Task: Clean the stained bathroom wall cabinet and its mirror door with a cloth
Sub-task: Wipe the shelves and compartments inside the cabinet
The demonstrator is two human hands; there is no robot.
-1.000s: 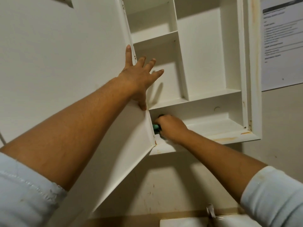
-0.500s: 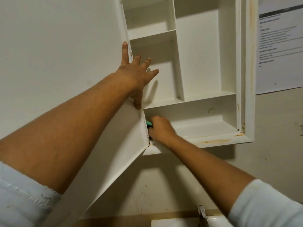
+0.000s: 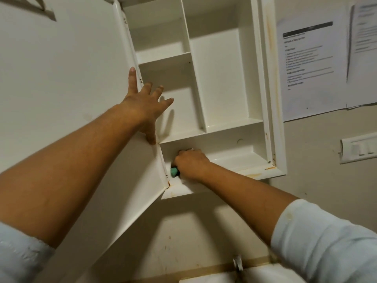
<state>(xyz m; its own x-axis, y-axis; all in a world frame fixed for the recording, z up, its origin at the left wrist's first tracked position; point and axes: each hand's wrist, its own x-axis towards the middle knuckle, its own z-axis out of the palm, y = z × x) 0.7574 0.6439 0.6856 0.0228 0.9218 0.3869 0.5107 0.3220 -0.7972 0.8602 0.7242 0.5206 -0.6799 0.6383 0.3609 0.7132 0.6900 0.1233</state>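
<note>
- Hardly anything has moved in the past second: the right hand (image 3: 191, 164) stays at the left end of the cabinet's (image 3: 272, 99) bottom compartment (image 3: 240, 160), and the left hand (image 3: 145, 111) is still on the open door (image 3: 85, 68). Only the view has swung, so a switch plate (image 3: 359, 150) now shows on the wall
- Left hand: fingers straight and spread, holding nothing. The forefinger lies on the door's inner face, the thumb runs down its edge, and the other fingers reach past it in front of the middle compartment
- Right hand: fingers curled into a fist round the teal cloth (image 3: 174, 172), of which only a small fold shows on the door side of the knuckles, just beside the hinge edge
- The step looks like scrubbing the compartment floor near the hinge, while orange-brown stains (image 3: 255, 175) remain on the front lip and at the lower hinge corner (image 3: 168, 183)
- The door's mirror side faces away, so its condition cannot be told
- Risks: if the bracing hand slips, the door could swing in and nip the wrist at the hinge side — hard pressure on the door could also strain a hinge that looks rusted
- A soiled cloth dragged over the white floor may smear the stain rather than lift it
</note>
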